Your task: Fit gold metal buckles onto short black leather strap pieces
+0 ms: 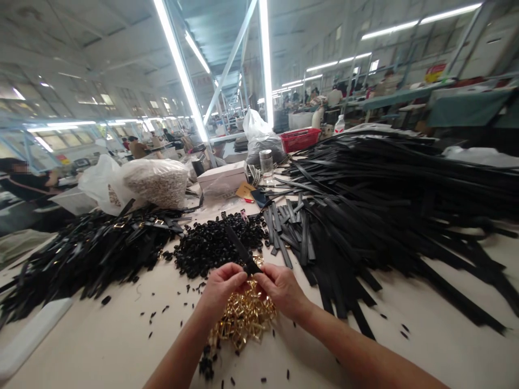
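Both my hands meet in the middle of the view, pinching a short black strap point(238, 242) that slants up and away to the left. My left hand point(222, 286) grips its near end from the left with thumb and finger. From the other side my right hand point(283, 289) pinches the same end; what lies between the fingertips is partly hidden. Just below the hands is a heap of gold metal buckles point(243, 319). Beyond them spreads a pile of small black loops point(206, 246).
Long black straps point(389, 200) cover the table's right side, with shorter strips point(287, 224) beside them. Buckled straps point(101, 248) are heaped at left. Behind stand a filled plastic bag point(156, 181), a white box point(222, 178), a glass jar point(266, 165) and a red basket point(300, 139).
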The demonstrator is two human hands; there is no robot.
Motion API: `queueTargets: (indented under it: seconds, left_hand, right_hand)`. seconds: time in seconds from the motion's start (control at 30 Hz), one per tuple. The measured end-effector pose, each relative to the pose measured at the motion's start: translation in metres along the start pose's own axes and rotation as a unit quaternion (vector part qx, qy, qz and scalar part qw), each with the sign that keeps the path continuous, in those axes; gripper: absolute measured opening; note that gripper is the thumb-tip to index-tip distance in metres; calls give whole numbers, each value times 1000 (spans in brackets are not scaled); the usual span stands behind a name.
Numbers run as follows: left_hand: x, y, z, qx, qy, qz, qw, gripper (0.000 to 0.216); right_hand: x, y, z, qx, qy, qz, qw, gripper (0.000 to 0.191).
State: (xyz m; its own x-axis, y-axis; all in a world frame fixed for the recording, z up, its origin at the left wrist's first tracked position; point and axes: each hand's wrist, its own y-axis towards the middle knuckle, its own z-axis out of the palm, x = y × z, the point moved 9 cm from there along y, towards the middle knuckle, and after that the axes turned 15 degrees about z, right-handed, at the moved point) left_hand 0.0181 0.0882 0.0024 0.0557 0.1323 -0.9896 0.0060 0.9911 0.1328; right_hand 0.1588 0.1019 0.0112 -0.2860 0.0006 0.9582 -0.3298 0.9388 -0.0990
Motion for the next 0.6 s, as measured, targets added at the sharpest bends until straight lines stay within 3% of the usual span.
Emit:
queueTargets:
  seconds: [0.33, 0.6]
  left_hand:
    - [-11, 1, -2, -46, -25, 39, 998, 29]
    - [-9, 2, 2, 22, 87, 72, 993, 22]
  right_hand:
    - [-7, 5, 7, 39, -10, 17, 999, 23]
    - [-2, 5, 7, 64, -75, 8, 995, 18]
